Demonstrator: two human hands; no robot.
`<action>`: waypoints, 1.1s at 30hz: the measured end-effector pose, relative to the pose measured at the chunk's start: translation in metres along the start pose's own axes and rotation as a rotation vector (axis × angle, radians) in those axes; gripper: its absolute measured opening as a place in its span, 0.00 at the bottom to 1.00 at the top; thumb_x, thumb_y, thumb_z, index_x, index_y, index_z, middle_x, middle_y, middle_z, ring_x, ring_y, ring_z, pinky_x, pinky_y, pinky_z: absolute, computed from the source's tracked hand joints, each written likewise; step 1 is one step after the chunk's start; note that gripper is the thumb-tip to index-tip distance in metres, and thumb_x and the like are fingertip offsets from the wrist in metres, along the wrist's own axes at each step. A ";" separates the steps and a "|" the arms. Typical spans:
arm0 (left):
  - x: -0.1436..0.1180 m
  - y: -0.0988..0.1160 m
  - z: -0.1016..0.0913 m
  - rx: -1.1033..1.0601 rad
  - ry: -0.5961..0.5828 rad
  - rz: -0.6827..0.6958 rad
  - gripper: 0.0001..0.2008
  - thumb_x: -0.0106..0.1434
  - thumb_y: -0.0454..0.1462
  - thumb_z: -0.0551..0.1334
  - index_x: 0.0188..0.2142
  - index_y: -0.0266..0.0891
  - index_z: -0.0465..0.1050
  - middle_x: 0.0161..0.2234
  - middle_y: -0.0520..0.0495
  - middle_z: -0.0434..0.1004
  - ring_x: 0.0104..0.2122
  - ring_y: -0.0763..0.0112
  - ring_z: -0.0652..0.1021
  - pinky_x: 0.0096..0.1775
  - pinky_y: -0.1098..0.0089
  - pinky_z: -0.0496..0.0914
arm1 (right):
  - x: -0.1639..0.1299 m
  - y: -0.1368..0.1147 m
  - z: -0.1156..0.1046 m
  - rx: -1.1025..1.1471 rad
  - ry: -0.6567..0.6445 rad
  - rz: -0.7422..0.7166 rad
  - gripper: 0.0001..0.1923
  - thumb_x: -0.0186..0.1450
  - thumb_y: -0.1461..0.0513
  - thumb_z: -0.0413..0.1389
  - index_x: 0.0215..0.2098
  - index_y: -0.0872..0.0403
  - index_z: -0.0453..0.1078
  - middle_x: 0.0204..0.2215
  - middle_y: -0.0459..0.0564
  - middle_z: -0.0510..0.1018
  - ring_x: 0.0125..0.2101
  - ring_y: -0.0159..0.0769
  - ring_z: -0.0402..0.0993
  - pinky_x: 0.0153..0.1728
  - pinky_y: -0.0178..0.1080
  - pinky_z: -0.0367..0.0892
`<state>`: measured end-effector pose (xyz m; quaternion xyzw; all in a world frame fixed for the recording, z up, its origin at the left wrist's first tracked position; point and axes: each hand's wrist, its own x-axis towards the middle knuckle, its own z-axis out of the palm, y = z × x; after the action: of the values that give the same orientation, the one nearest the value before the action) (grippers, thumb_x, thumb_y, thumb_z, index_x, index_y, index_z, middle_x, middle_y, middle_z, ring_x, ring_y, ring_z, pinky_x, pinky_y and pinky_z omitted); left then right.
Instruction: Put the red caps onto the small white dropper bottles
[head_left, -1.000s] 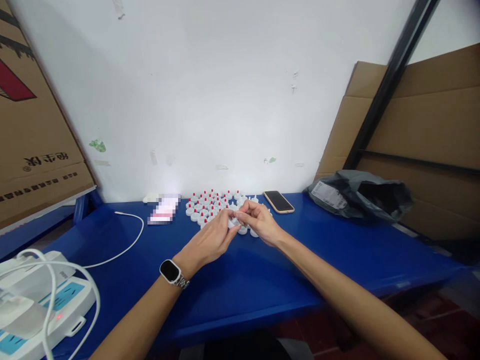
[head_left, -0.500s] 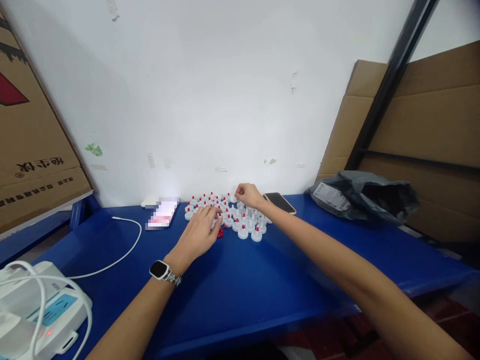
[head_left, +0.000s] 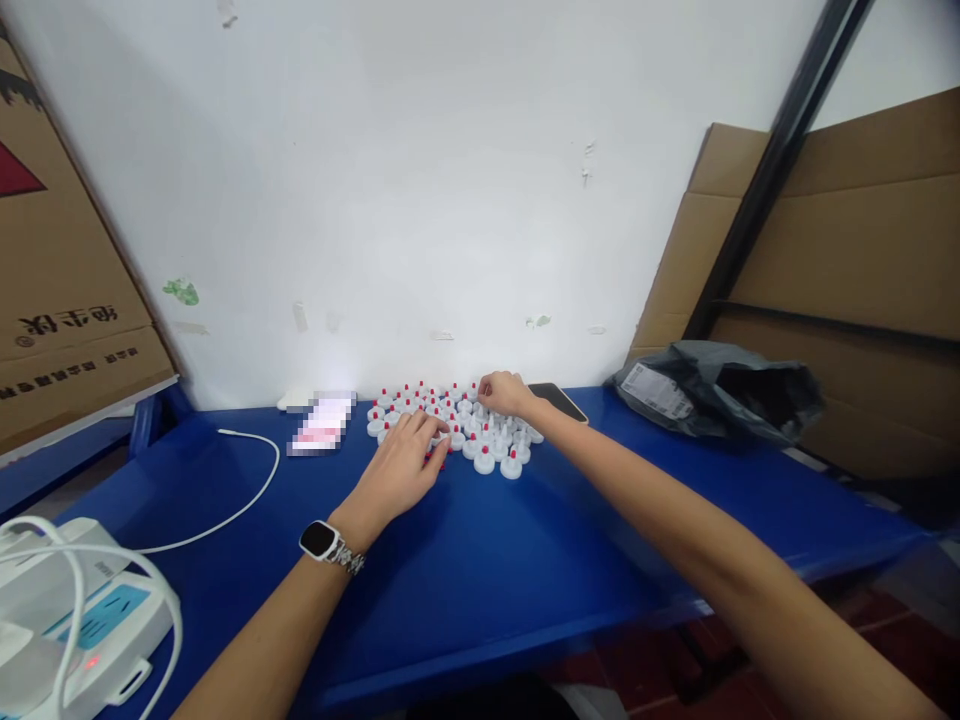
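Observation:
Clustered near the wall are many white plastic nozzle caps (head_left: 484,463), standing upright; many carry small red tips (head_left: 513,454). At the back of the cluster, my right hand (head_left: 504,393) is closed in a pinch, its fingertips beside a red-tipped cap (head_left: 474,394). Whatever lies between those fingers is too small to make out. My left hand (head_left: 401,465), with a watch on its wrist, lies palm down at the front left of the cluster. Its fingers are stretched forward and the thumb is apart. Loose red tips (head_left: 442,462) show beside the thumb, partly covered by the hand.
The blue table (head_left: 480,570) holds a lit phone (head_left: 324,422) on the left and a dark phone (head_left: 559,402) behind my right wrist. A grey plastic bag (head_left: 712,390) sits at right. A white power strip (head_left: 112,620) with cables is at front left.
My right hand has shifted slightly right, uncovering a red tip on a cap at the back. My left hand stays nearly in place, covering more of the loose red tips. The view has shifted slightly.

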<state>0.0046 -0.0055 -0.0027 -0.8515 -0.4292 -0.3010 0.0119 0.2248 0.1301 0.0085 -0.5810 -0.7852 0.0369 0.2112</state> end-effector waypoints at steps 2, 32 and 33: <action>0.000 0.001 0.000 0.000 0.000 0.004 0.11 0.71 0.41 0.50 0.44 0.41 0.68 0.43 0.45 0.71 0.46 0.59 0.71 0.48 0.56 0.67 | -0.003 0.001 -0.003 0.016 0.007 0.002 0.03 0.58 0.65 0.58 0.28 0.55 0.75 0.30 0.51 0.81 0.36 0.40 0.75 0.43 0.40 0.62; -0.010 -0.016 -0.010 0.035 -0.070 -0.012 0.15 0.71 0.42 0.48 0.49 0.38 0.66 0.46 0.39 0.74 0.48 0.56 0.72 0.50 0.55 0.68 | -0.114 -0.086 0.013 -0.245 0.016 -0.472 0.10 0.67 0.60 0.52 0.35 0.56 0.73 0.34 0.57 0.76 0.41 0.45 0.64 0.44 0.47 0.54; -0.010 -0.015 -0.010 0.036 -0.072 -0.017 0.14 0.71 0.42 0.48 0.48 0.38 0.66 0.45 0.39 0.74 0.47 0.57 0.72 0.49 0.55 0.68 | -0.115 -0.085 0.012 -0.224 0.024 -0.470 0.09 0.66 0.60 0.53 0.34 0.56 0.72 0.33 0.56 0.76 0.40 0.45 0.65 0.44 0.47 0.54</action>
<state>-0.0163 -0.0057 -0.0033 -0.8578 -0.4417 -0.2626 0.0093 0.1707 -0.0016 -0.0100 -0.4028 -0.8952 -0.1072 0.1575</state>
